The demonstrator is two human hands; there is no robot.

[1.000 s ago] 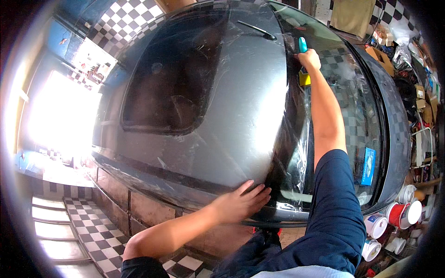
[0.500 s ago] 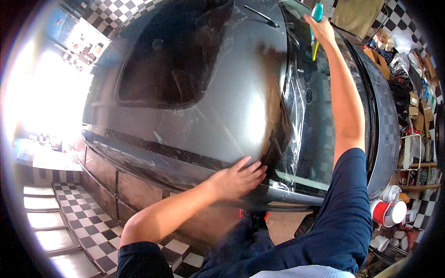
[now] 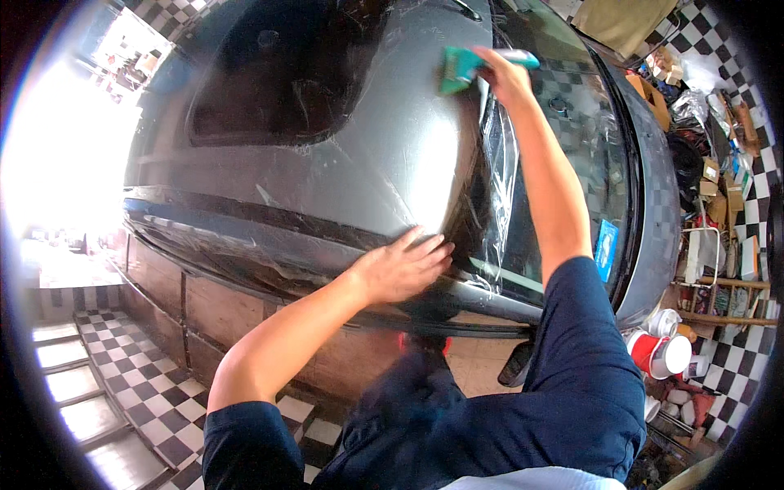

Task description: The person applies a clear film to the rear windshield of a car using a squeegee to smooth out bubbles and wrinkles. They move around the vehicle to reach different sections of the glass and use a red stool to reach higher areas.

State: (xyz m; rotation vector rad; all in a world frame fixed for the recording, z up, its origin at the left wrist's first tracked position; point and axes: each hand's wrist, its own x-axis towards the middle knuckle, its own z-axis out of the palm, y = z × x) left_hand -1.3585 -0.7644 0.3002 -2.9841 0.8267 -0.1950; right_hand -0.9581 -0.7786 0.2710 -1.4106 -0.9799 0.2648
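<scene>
I read the right hand (image 3: 508, 80) first: its fingers are curled closed around the handle of a teal squeegee (image 3: 462, 69). The handle end projects to the right, over the glass; the broad head points left, over the roof. I cannot tell whether the head's edge touches the surface below it.

At the left hand (image 3: 404, 268), I see the fingers extended and slightly spread, grasping nothing. They lie across the near edge of the roof (image 3: 396, 167), close to the corner where it meets the glass. The left hand is well apart from the squeegee.

Immediately beyond the fingers, I observe clear film (image 3: 500, 192). It is wrinkled and glossy along the seam between the gray roof and the large window (image 3: 594, 139). Thin creases also run across the roof. A dark roof panel (image 3: 286, 73) with rounded corners occupies the area to the left.

A blue rectangular label (image 3: 605, 250) is located at the right side of the window, near its lower corner. A gray body panel (image 3: 655, 196) borders the window on the right.

Outside the car, I note a white tub with a red band (image 3: 660, 356) at lower right, cardboard boxes (image 3: 649, 102) at upper right, and a black-and-white checkered floor (image 3: 155, 376) at lower left.
</scene>
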